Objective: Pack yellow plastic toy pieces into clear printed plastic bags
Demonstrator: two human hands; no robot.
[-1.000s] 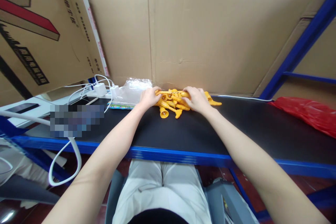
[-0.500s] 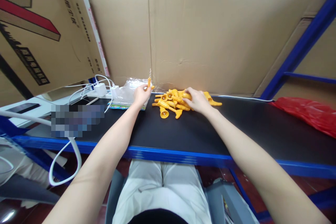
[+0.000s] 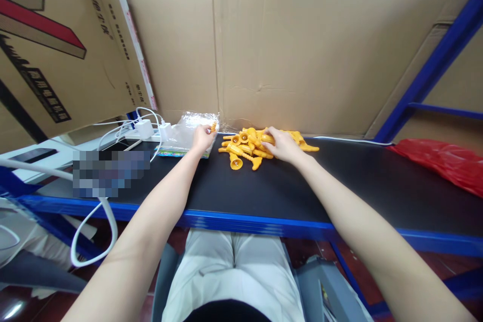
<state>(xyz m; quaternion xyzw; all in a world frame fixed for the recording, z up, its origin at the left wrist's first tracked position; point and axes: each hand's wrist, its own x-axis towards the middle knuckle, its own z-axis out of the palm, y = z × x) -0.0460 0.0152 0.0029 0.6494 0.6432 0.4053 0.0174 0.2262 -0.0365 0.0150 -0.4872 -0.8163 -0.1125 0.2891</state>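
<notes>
My left hand (image 3: 203, 137) is closed in a pinch on a small orange ribbed plastic piece (image 3: 213, 126), held over the clear plastic bag (image 3: 188, 126); its lower end is hidden by my fingers. To the right lies a pile of yellow-orange plastic parts (image 3: 247, 147), some with bell-shaped open ends and some with ribbed stems. At the right side of that pile, my right hand (image 3: 283, 145) has its fingers curled around a rounded yellow plastic part (image 3: 268, 139). Part of the pile behind this hand is hidden.
White chargers and cables (image 3: 145, 128) lie at the left, beside a blurred-out patch (image 3: 111, 173). A cardboard wall (image 3: 302, 60) stands behind the black tabletop (image 3: 256, 196). A red plastic bag (image 3: 441, 163) rests at the right, near a blue metal frame (image 3: 426, 70).
The orange ribbed piece in my left hand has tipped and come lower, and the thin spiral above it no longer shows clearly. My right hand stays nearly still on the pile.
</notes>
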